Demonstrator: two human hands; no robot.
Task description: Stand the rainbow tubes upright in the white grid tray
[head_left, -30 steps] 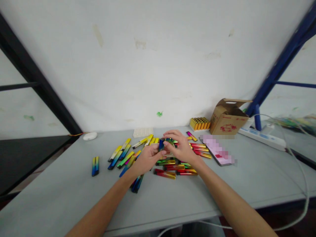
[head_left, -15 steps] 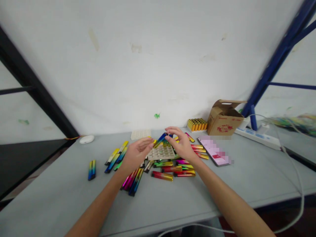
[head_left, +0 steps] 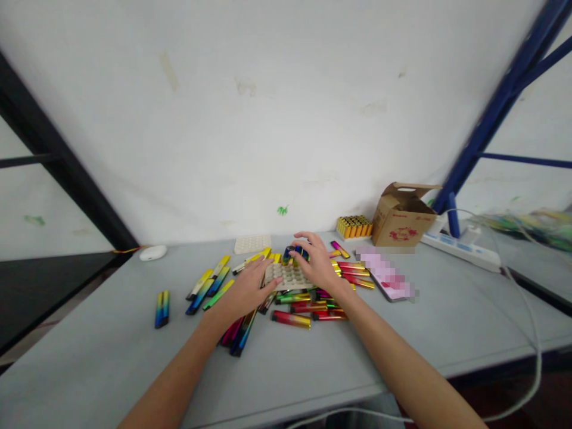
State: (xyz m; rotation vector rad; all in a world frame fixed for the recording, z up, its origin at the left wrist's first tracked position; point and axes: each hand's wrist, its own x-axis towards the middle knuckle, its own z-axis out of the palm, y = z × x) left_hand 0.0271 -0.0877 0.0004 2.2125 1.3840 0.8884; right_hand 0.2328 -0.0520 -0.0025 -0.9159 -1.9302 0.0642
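Already the right hand [head_left: 318, 262] pinches a blue stick [head_left: 297, 251] over the nearly empty slotted tray [head_left: 286, 275]; the left hand [head_left: 250, 288], fingers loose, steadies it. Many colourful sticks [head_left: 290, 319] lie scattered.

I count two trays [head_left: 286, 275] on the tabletop [head_left: 111, 351], one box [head_left: 400, 215] and one power strip [head_left: 460, 248] near its far right corner, one phone [head_left: 386, 274], a pair of sticks [head_left: 161, 301] lying apart, and too many others to count.
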